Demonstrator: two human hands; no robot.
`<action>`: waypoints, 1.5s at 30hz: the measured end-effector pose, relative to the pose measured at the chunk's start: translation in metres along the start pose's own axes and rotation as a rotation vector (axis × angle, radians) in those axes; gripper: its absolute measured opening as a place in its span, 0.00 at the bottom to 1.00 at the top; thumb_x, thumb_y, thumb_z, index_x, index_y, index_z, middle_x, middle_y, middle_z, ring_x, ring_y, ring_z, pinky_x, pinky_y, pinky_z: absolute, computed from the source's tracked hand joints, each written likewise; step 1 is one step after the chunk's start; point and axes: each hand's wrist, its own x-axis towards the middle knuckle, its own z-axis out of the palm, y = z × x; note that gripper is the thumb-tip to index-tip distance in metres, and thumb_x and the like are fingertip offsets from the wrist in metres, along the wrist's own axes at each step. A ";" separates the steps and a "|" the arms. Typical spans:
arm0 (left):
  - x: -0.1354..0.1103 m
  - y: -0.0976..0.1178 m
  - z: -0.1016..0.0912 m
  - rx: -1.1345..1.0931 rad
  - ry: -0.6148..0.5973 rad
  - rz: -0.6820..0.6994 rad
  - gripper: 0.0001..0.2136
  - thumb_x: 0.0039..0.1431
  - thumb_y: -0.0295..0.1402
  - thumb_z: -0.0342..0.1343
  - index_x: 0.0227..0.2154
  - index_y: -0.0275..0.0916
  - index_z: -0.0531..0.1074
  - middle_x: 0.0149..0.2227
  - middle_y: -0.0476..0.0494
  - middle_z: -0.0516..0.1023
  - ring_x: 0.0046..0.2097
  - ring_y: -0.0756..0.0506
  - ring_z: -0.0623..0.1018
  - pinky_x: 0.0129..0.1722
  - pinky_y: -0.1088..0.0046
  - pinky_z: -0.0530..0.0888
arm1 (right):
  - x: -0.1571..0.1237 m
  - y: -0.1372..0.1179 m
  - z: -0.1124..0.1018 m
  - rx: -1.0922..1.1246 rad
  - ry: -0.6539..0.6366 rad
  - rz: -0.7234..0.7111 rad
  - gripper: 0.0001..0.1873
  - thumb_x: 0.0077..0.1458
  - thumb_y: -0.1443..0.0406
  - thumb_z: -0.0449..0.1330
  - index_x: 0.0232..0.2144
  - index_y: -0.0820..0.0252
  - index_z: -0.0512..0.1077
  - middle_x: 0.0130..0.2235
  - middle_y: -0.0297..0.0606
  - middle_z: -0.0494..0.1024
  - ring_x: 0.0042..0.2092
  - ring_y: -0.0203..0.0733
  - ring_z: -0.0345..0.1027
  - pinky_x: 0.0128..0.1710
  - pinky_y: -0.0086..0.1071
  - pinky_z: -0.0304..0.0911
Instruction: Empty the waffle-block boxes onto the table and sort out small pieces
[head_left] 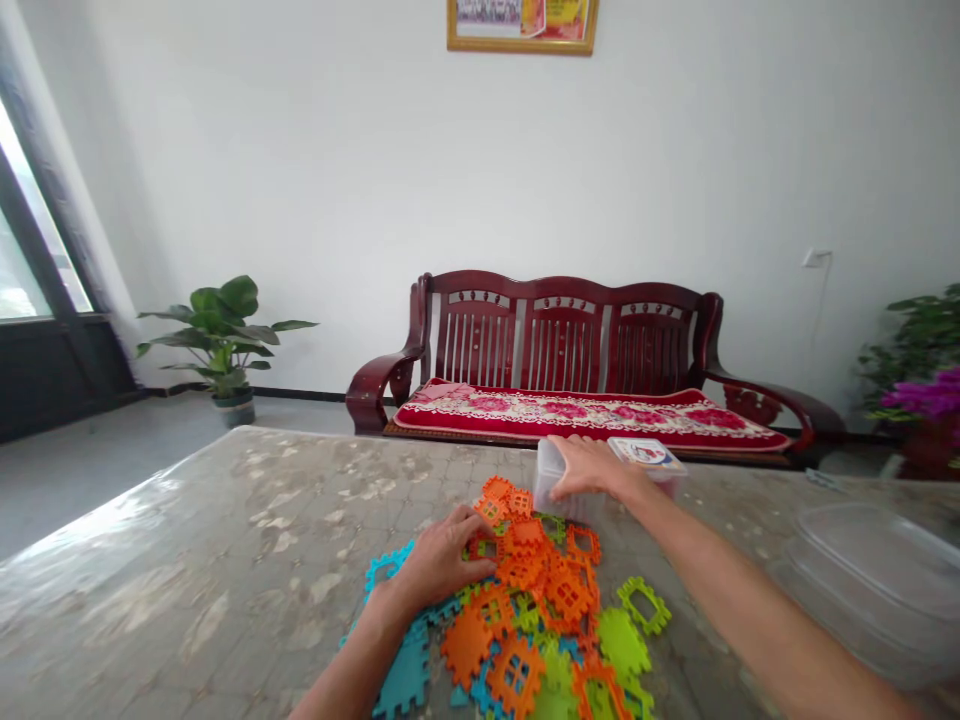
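A pile of interlocking plastic building tiles in orange (517, 675), lime green (624, 640) and blue (403, 672) lies on the table. Some tiles are solid, others are frames or have window cutouts. My left hand (442, 555) rests at the pile's left side, thumb and fingers apart and touching tiles there, none lifted. Behind the pile, my right hand (589, 468) grips a clear plastic box (549, 480) by its upper edge. The box appears tipped on its side; its inside is mostly hidden.
A lidded box with a printed label (646, 452) stands beyond my right wrist. Large clear containers (877, 570) sit at the right. The table (150, 600) has a patterned, glossy cover. Behind it are a wooden bench (562, 345) and a potted plant (225, 335).
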 end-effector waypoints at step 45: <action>-0.003 0.047 -0.021 -0.895 0.035 -0.135 0.39 0.45 0.39 0.63 0.62 0.40 0.58 0.47 0.44 0.75 0.47 0.42 0.73 0.45 0.68 0.71 | -0.096 -0.105 -0.018 -0.506 0.356 -0.568 0.26 0.55 0.78 0.50 0.57 0.72 0.65 0.38 0.51 0.82 0.35 0.50 0.77 0.28 0.36 0.70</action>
